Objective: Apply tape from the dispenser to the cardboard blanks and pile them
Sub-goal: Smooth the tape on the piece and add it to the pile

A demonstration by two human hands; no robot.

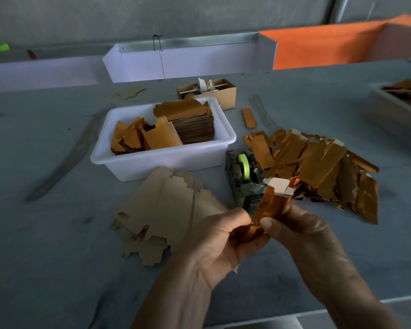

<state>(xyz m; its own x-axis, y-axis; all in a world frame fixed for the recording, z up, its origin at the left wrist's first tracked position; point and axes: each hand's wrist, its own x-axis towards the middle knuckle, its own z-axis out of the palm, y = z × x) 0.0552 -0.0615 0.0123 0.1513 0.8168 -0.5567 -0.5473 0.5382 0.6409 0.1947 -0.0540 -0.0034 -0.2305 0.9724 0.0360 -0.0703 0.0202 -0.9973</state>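
Both my hands hold one folded gold cardboard blank (pixel 269 205) just in front of the tape dispenser (pixel 243 176), which carries a green tape roll (pixel 244 166). My left hand (pixel 214 243) grips the blank's lower end. My right hand (pixel 301 231) pinches the same end with thumb and fingers. The blank's open white-lined top points at the dispenser. A loose pile of gold blanks (pixel 318 167) lies right of the dispenser. Flat brown blanks (pixel 166 210) lie spread to the left.
A white plastic tub (pixel 161 160) with stacked gold blanks stands behind the flat blanks. A small cardboard box (pixel 214 91) sits behind it. A single gold strip (pixel 249 118) lies on the grey table. Another tub (pixel 396 103) is at the far right.
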